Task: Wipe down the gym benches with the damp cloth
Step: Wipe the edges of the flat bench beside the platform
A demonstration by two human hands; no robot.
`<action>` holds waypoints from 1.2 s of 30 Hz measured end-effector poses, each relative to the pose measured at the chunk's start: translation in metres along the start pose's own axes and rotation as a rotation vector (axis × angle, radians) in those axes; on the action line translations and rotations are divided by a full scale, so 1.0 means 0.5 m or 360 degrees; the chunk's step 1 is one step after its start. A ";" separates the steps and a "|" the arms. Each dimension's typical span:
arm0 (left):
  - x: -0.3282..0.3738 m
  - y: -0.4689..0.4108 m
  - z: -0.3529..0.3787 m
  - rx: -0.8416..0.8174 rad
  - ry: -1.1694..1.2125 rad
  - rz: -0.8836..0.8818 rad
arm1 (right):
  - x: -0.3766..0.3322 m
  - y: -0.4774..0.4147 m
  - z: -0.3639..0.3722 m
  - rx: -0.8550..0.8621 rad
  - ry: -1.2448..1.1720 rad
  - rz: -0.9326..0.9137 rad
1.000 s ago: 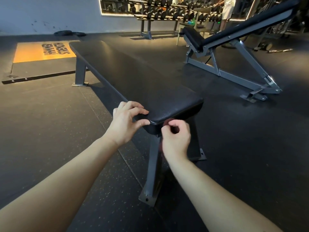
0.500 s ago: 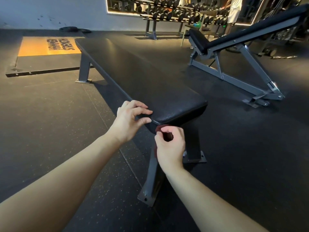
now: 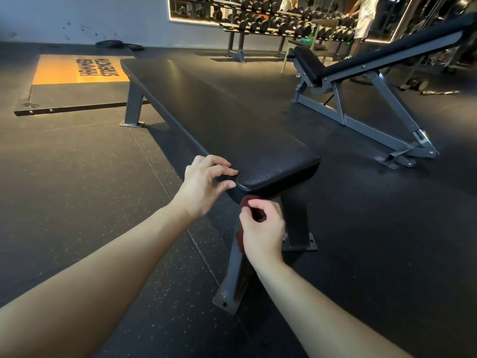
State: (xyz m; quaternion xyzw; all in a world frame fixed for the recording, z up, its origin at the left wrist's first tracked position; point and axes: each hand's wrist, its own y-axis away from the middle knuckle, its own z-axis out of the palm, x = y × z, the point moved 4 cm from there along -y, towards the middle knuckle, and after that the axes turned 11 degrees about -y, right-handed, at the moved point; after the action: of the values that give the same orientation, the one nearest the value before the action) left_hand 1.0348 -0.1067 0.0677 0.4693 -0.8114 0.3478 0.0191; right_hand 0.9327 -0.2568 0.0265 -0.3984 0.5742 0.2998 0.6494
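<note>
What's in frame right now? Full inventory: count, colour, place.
flat bench: one, black pad on grey legs, centre, running away from the camera
incline bench: one, black pad on grey frame, back right
cloth: one, dark red, under the flat bench's near end
platform: one, orange with black lettering, back left floor
dumbbell rack: one, many dark dumbbells, along the back wall
weight plates: about two, black, on the floor by the wall
chair: one, wooden, beside the rack
person: one, in white, back right
floor: dark speckled rubber
left hand: fingertips at the pad's near left corner
right hand: grips the cloth
</note>
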 end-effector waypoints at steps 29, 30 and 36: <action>-0.019 0.116 -0.170 -0.0633 0.0357 -0.0317 | -0.137 0.048 0.045 -0.0779 0.1144 -0.0369; -0.023 0.111 -0.172 -0.0661 0.0289 -0.0307 | -0.136 0.045 0.055 -0.0734 0.1226 -0.0429; -0.011 0.060 -0.245 -0.1060 -0.0041 -0.0318 | -0.204 0.041 0.098 -0.0793 0.1357 0.0092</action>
State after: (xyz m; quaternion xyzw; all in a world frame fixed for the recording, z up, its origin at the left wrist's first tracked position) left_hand 0.9784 -0.0218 0.1421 0.5187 -0.8306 0.0544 0.1949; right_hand 0.9239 -0.1973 0.1246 -0.6125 0.7106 0.2562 0.2330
